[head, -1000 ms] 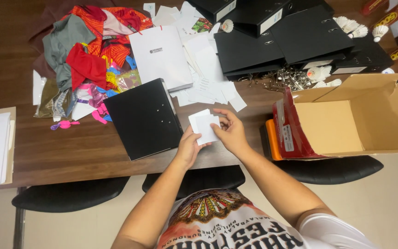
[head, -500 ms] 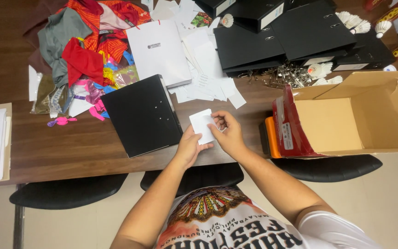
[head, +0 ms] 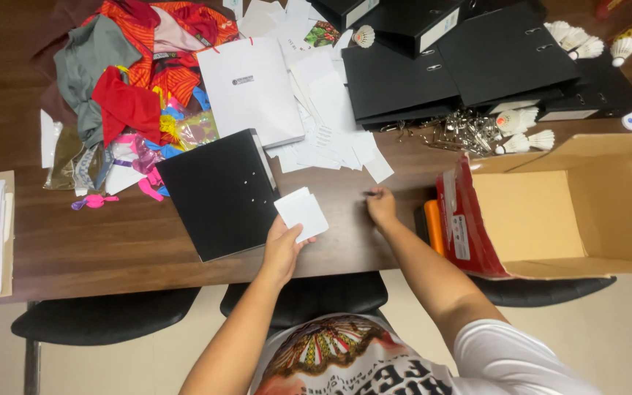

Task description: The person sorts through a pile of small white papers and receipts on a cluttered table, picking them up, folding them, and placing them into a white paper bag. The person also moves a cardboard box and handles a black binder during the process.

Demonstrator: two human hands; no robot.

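- Holding a small white square card [head: 301, 213], the left hand [head: 284, 245] grips its lower edge between thumb and fingers; the card is lifted a little above the wooden table [head: 148, 241], just beside the right edge of a closed black binder [head: 217, 192].
- The right hand [head: 382, 207] rests on the table, well apart from the card; its fingers are curled around a thin dark object [head: 369, 194], too small to identify.
- An open cardboard box [head: 587, 212] lies on its side near the right hand, with a red package [head: 466, 227] against its opening.
- Loose white papers [head: 330, 124] lie beyond the binder.
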